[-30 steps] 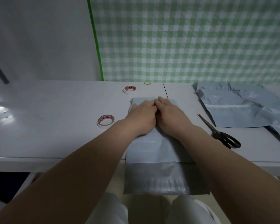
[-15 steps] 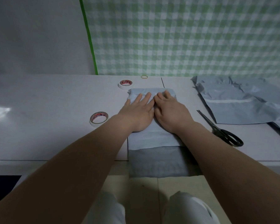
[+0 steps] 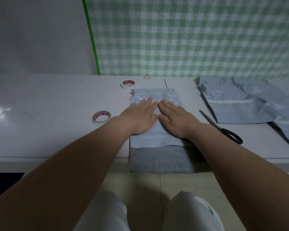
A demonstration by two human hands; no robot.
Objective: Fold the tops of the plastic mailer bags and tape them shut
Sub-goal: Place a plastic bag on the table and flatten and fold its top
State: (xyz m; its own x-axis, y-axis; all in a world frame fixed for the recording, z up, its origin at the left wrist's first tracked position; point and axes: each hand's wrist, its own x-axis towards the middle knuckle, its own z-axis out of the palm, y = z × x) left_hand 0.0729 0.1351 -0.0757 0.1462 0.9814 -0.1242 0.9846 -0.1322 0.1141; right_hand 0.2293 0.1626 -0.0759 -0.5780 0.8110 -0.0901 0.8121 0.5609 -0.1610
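White trousers (image 3: 107, 214) nearest, knees below the counter (image 3: 48, 114) edge. The bag (image 3: 157, 139) lies lengthwise on the counter straight ahead, w/ its near end hanging over the front edge. Less of it hangs down than 1 s ago. Either it's been drawn up or the fold took it in; can't tell which.

L hand (image 3: 139, 117) & R hand (image 3: 175, 119) lie flat on the mid bag, side by side, index fingers almost touching. Fingers are straight, palms down, gripping nothing. 1 s ago both were bunched w/ curled fingers at the bag's far edge; since then they've flattened & spread. That reads as the fold made & now being pressed flat. A paler patch shows just beyond the fingertips at the far end. No tape on the bag that I can see, so taping prob. comes next.

Counts, going outward:
- 2 hands.
- 1 bag in work.
- 2 tape rolls: near roll (image 3: 100, 113) just L of the L wrist, far roll (image 3: 127, 87) by the bag's far L corner.
- 1 scissors (image 3: 220, 128), R of the R forearm, blades together, apart from the bag.
- Spare bags (image 3: 240, 107) in an overlapping pile far R: at least 2, exact no. unclear.
- 1 rubber band (image 3: 144, 77) near the counter's back edge.

Behind it all, green checked cloth (image 3: 190, 39) on the wall.
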